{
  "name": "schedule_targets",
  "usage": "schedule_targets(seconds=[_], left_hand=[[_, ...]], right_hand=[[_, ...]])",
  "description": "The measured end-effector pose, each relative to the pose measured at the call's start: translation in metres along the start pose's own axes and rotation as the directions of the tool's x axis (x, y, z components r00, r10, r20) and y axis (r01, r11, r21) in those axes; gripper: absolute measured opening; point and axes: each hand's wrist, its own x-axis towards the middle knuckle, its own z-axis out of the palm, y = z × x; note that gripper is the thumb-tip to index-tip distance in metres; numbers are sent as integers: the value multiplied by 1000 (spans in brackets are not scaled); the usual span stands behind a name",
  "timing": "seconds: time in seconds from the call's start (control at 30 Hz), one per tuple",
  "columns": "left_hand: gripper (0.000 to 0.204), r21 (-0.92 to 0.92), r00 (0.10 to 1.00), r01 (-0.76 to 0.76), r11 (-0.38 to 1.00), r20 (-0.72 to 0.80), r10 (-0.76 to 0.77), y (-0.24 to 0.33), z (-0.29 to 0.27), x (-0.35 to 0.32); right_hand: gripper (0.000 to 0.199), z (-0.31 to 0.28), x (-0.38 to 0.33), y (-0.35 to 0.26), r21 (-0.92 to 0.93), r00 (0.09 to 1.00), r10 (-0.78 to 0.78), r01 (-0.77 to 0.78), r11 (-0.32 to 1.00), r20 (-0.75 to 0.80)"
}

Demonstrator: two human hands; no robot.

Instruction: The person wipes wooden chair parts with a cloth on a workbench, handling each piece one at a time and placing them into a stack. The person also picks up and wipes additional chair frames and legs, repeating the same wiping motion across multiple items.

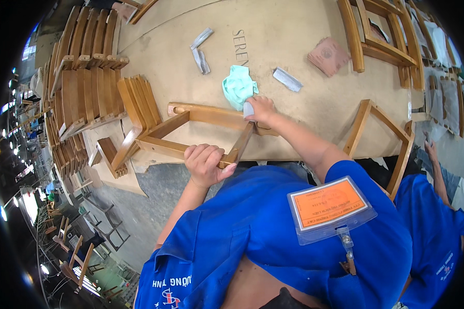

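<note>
A brown wooden frame (162,148), made of joined rails, lies at the near edge of the paper-covered table. My left hand (206,162) is wrapped round its near rail close to the corner. On the far rail, near its right end, my right hand (261,110) presses a small grey piece of what looks like sandpaper (248,109). Just beyond that hand lies a crumpled mint-green cloth (239,86). A folded grey strip (287,80) rests to the right of the cloth.
Stacked curved wooden parts (90,95) fill the left side. More grey strips (201,62) and reddish-brown sheets (327,56) lie farther back. Wooden frames (357,129) stand on the right, others (351,36) behind. A co-worker in blue (433,232) is at right; another person's hand (123,10) shows far left.
</note>
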Motion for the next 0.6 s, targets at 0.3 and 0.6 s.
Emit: schedule_targets(seconds=[0.3,0.6], left_hand=[[41,13,1000,1,1000,-6,-1,-3,-2,-16],[36,-44,996,-81,996,21,82,-9,4,-6]], right_hand=[[60,0,-5,10,69,998,28,-23,997,-61],[73,9,-16,8,92,968,240,-245,965,68]])
